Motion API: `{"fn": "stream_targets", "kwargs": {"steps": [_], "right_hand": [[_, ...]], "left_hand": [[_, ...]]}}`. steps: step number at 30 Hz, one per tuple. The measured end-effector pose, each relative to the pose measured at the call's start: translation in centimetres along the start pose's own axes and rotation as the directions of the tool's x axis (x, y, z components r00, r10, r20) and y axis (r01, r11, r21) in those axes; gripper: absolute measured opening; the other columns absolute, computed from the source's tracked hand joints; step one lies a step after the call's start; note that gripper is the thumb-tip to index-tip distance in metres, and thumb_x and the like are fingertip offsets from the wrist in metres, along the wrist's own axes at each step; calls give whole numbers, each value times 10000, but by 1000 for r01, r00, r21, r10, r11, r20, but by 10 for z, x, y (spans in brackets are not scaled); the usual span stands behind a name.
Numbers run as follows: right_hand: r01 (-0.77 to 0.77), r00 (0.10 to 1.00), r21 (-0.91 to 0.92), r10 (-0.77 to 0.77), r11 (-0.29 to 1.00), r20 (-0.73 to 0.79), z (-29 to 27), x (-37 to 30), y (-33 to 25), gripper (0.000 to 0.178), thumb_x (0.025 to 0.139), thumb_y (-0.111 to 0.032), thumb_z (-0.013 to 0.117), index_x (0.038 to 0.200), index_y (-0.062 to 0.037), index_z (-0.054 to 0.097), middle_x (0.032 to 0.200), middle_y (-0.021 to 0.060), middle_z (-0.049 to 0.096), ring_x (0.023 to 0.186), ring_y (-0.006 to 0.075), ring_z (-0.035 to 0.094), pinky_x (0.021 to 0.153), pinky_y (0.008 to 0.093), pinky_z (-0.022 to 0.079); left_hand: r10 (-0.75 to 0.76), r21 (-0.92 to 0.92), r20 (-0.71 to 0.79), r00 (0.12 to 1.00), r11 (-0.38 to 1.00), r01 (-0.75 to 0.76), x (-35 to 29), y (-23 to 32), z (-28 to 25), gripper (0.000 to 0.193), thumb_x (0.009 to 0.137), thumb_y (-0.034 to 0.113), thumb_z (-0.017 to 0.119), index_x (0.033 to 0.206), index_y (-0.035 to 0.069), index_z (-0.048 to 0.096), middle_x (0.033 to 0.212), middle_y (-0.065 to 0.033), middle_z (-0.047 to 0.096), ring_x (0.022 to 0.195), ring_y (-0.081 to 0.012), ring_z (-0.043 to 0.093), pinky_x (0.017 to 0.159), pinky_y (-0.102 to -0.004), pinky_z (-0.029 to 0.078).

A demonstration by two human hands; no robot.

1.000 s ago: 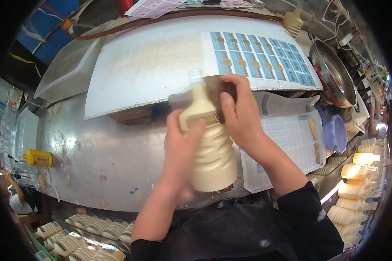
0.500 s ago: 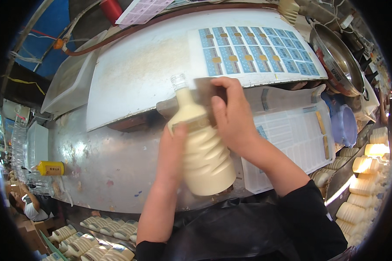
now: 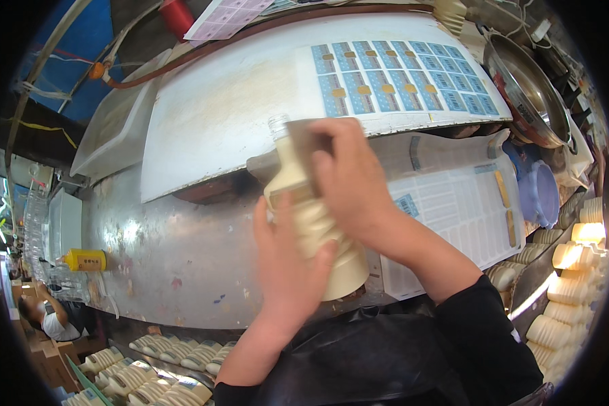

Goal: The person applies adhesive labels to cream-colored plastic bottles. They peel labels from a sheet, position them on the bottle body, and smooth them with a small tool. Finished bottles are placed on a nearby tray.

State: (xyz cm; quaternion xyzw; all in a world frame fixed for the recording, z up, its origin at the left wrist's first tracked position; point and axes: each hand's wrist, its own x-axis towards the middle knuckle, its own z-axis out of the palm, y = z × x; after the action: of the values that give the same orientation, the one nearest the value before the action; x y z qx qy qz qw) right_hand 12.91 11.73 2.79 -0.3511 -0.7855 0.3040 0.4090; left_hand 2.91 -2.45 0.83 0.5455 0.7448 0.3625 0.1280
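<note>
Left hand (image 3: 291, 260) blurred: fingers extended toward 11–12 o'clock, thumb spread to 1. Right hand (image 3: 350, 181) blurred, clenched, fingers bent toward 11. Bare left forearm (image 3: 256, 352) enters from 7; right forearm (image 3: 432, 254), 4.

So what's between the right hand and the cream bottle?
In the head view, a flat brown piece, held by the right hand alongside the cream bottle; contact unclear.
</note>
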Motion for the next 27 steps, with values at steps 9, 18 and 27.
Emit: {"fn": "stream_targets", "kwargs": {"steps": [9, 18, 27], "right_hand": [[37, 993, 149, -20, 988, -117, -9, 2, -6, 328, 994, -64, 523, 1316, -2, 502, 1233, 176, 562, 1139, 314, 582, 1022, 390, 455], [-70, 994, 66, 76, 995, -82, -3, -8, 37, 356, 1027, -108, 504, 1366, -5, 473, 1314, 182, 538, 1183, 325, 570, 1049, 399, 440], [-103, 994, 256, 92, 961, 54, -11, -6, 15, 386, 983, -85, 522, 1353, 14, 471, 1347, 203, 526, 1284, 353, 524, 1116, 418, 395]], "left_hand": [[-53, -63, 88, 995, 996, 59, -4, 6, 5, 1015, 875, 328, 743, 1623, 1, 140, 1554, -353, 263, 1394, -514, 403, 1123, -530, 401], [-100, -194, 59, 993, 975, 110, -3, 3, 9, 1124, 857, 408, 739, 1635, -26, 54, 1557, -297, 316, 1415, -428, 402, 1178, -483, 334], [-283, -572, 177, 943, 750, 333, -3, 2, 6, 1067, 841, 283, 772, 1633, -7, 118, 1541, -201, 391, 1393, -298, 447, 1174, -430, 362]]}}
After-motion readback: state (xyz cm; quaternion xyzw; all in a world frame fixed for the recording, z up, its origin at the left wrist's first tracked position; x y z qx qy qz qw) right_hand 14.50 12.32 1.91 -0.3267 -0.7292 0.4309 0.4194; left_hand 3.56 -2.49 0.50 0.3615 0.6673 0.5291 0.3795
